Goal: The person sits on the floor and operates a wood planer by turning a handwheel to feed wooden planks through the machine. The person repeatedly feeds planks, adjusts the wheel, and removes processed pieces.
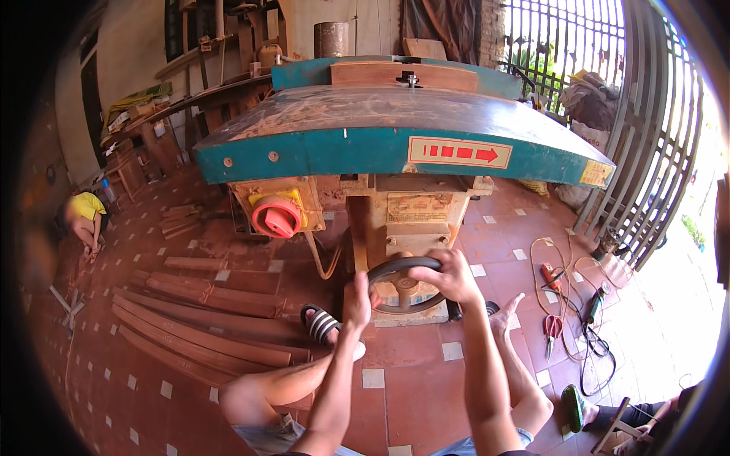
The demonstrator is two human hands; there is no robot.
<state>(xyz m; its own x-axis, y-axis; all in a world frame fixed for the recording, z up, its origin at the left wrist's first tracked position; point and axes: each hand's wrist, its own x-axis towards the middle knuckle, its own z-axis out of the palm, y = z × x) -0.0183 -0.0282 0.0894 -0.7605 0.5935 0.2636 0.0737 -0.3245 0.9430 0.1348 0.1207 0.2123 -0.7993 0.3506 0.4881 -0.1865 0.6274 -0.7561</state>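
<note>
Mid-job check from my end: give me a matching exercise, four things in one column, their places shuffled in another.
1. wheel
2. red knob
3. scissors
4. long boards

A. floor, picture's right side
B. below the teal table, against a yellow plate
C. at the left hand and right hand
D. floor, picture's left side

Pairs: 1-C, 2-B, 3-A, 4-D

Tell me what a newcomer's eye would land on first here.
Probably the big teal machine across the upper middle, with a red arrow on its front edge and a red switch below its left part. Lower down, the left hand is at a dark wheel's left rim and the right hand on its upper right. Long wooden boards lie on the floor at left.
</note>
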